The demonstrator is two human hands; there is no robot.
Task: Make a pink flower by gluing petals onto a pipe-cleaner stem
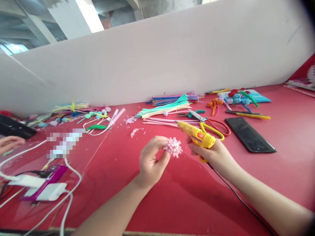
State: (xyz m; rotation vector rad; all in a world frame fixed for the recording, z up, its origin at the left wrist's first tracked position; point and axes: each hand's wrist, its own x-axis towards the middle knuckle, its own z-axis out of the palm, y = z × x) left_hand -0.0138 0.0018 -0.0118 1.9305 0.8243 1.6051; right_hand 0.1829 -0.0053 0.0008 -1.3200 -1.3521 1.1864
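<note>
Between the thumb and fingers of my left hand (154, 160) is a pink spiky pompom (173, 147), its many short tips fanned outward. My right hand (216, 152) is wrapped round a yellow hot glue gun (197, 133). The gun's nozzle points up and to the left, apart from the pompom, and its black cord trails down to the right. Just beyond the gun lie scissors (216, 127) with red and yellow handles, plus teal-handled pliers (193, 113). Pink pipe cleaners (157, 122) are spread on the red table behind my hands.
Bundled pipe cleaners (169, 106) lie by the white partition (157, 65). A black phone (249, 134) rests at right, near pipe-cleaner flowers (237, 96). On the left are a purple power strip (50, 183), white cables (73, 170) and another person's hand (10, 144).
</note>
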